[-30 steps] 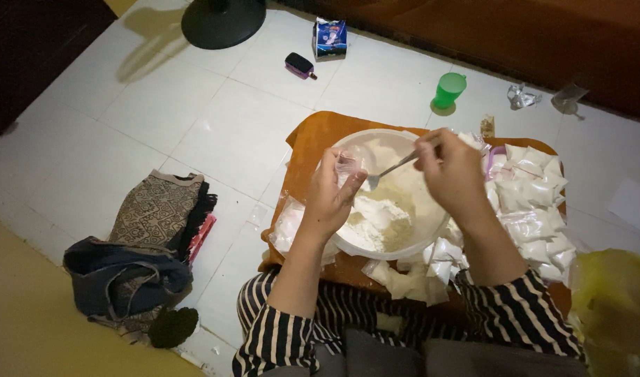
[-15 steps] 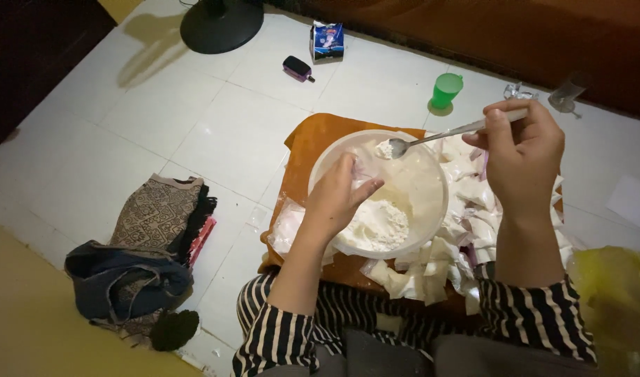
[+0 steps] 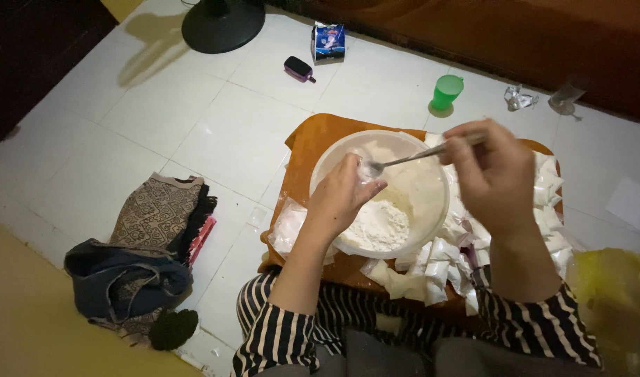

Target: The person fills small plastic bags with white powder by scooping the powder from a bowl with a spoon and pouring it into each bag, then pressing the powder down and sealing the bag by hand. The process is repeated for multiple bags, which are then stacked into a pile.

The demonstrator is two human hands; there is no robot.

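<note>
Person sits on a white tiled floor (image 3: 215,132), dim room, light falls mostly on the tiles. Striped sleeves at the near edge. In front of them an orange board (image 3: 307,143) lies on the tiles and carries a white bowl (image 3: 432,209) with a heap of white powder (image 3: 379,225) in its near part.

Left hand (image 3: 341,199) is over the near left of the bowl, fingers curled around a small clear bag (image 3: 367,167) held at its mouth. Right hand (image 3: 493,174) is over the right side of the bowl, fingers clenched on the handle of a metal spoon (image 3: 411,157); the spoon's tip sits at the bag's opening. Whether powder is on the spoon cannot be told.

Filled white packets (image 3: 438,269) are piled on the board, near and right of the bowl, some touching its rim. A flat stack of empty bags (image 3: 286,225) lies on the board's left edge, just beside the left wrist.

Far side: green cup (image 3: 447,91) on the tiles, a small blue carton (image 3: 328,38), a dark small case (image 3: 299,68), a black round stand base (image 3: 222,22). Crumpled clear wrappers (image 3: 521,98) far right. Brown wall or furniture runs along the far edge.

Left of the person: folded patterned cloth (image 3: 159,209) and a dark bundle of clothes (image 3: 124,276). Yellow bag (image 3: 613,300) near right. Yellowish mat at the near left corner
</note>
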